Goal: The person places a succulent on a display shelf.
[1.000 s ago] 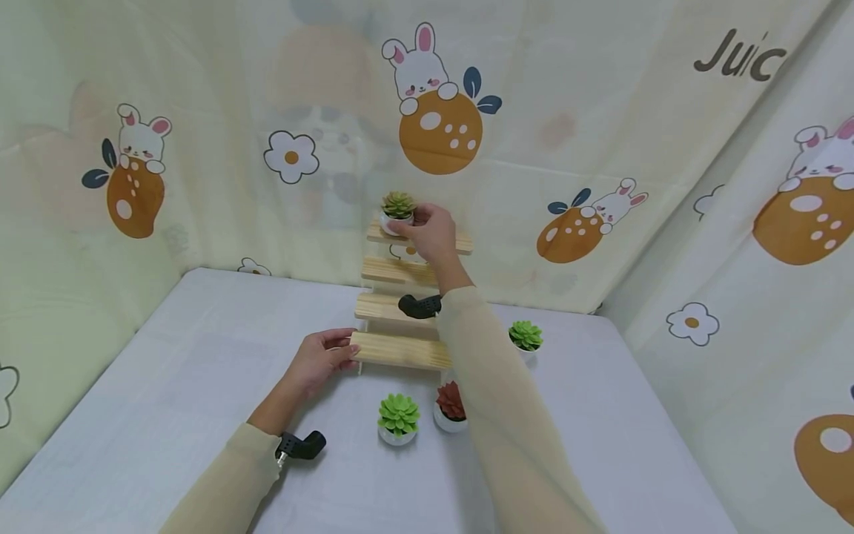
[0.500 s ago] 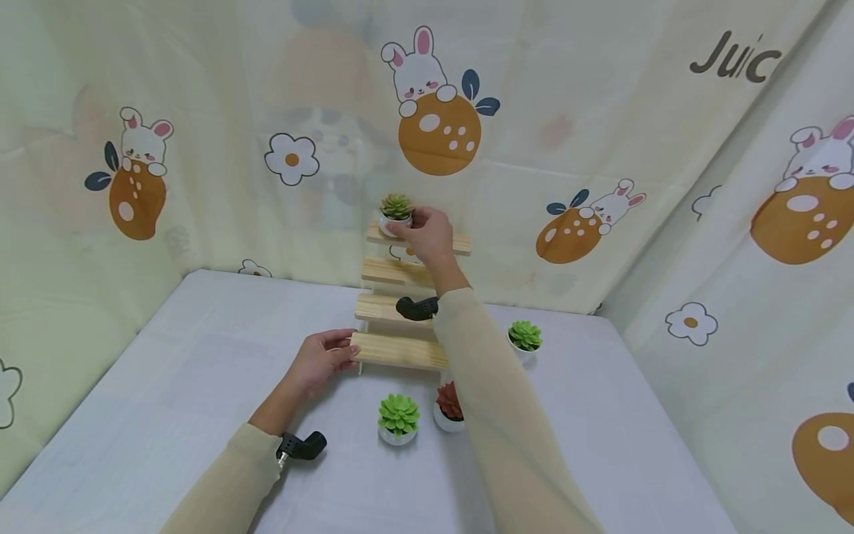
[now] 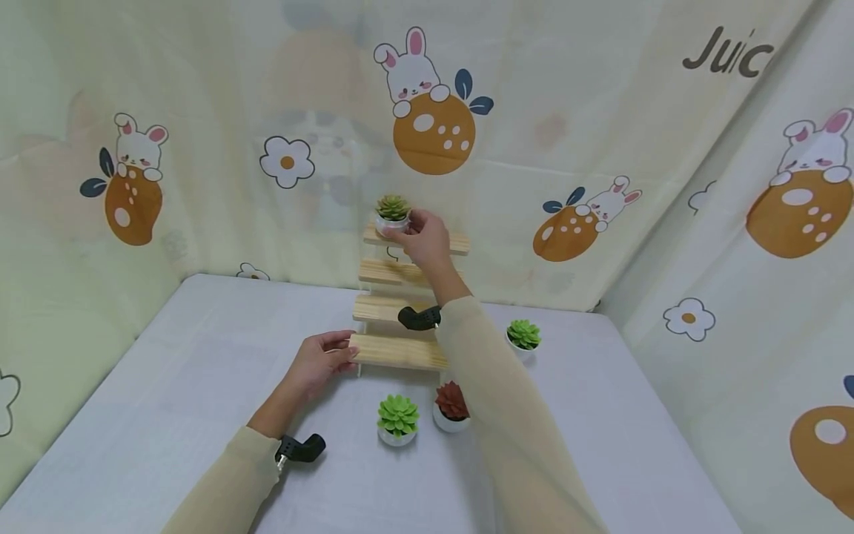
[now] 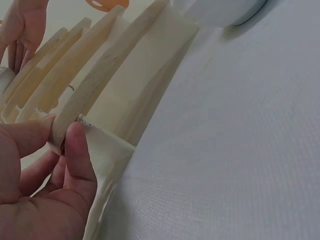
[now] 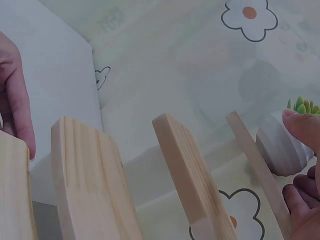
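Observation:
A wooden stepped shelf (image 3: 400,351) with several plank steps stands on the white table (image 3: 167,386), against the curtain. On the left of its top step sits a small green succulent in a white pot (image 3: 392,213). My right hand (image 3: 408,226) reaches up there, and its thumb and fingers curl round that pot (image 5: 277,147). My left hand (image 3: 343,354) pinches the left end of the lowest plank (image 4: 115,60) between thumb and fingers. In the right wrist view the planks (image 5: 90,180) run edge-on, with the left hand's fingers (image 5: 12,90) at the far left.
Three more potted succulents stand on the table: a green one (image 3: 398,419) and a red one (image 3: 451,406) in front of the shelf, and another green one (image 3: 523,337) to its right. Printed curtains close off the back and the right side.
Almost nothing differs. My right hand stays at the pot on the top step while its wrist has sunk slightly. The left hand has not moved.

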Demonstrator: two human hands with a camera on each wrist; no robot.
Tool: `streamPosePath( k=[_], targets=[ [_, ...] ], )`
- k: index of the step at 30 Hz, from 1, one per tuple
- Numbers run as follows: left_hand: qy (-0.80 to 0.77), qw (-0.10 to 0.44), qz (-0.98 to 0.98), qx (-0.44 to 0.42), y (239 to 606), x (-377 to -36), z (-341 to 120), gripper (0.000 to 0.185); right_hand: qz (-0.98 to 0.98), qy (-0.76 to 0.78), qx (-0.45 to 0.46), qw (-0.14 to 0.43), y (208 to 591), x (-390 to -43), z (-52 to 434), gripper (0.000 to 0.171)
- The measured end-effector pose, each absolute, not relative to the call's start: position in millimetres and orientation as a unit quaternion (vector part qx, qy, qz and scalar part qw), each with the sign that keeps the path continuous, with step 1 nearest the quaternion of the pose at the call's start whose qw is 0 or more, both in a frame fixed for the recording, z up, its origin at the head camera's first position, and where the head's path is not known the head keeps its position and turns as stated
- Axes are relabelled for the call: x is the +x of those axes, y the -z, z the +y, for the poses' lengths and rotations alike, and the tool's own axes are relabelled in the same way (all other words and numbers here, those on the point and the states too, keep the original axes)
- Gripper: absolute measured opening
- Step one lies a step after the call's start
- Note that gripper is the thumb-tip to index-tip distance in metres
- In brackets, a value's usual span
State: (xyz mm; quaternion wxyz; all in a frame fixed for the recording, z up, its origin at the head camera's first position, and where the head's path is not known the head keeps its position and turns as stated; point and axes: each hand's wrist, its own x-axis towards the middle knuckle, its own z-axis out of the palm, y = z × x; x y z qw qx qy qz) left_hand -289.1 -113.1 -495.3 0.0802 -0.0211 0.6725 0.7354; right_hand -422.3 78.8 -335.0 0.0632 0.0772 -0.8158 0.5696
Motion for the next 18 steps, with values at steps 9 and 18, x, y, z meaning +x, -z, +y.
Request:
streamPosePath(
  k=[9,18],
  targets=[
    [-0.730,0.080,0.678,-0.028,496,-289,-114,0.047,-0.774,-0.616,0.096,0.110,343,-406,105,0.064],
    [-0.736,0.079,0.672,-0.024,493,-286,-114,0.048,-0.748,-0.638,0.137,0.123,356,-388,135,0.058]
  ],
)
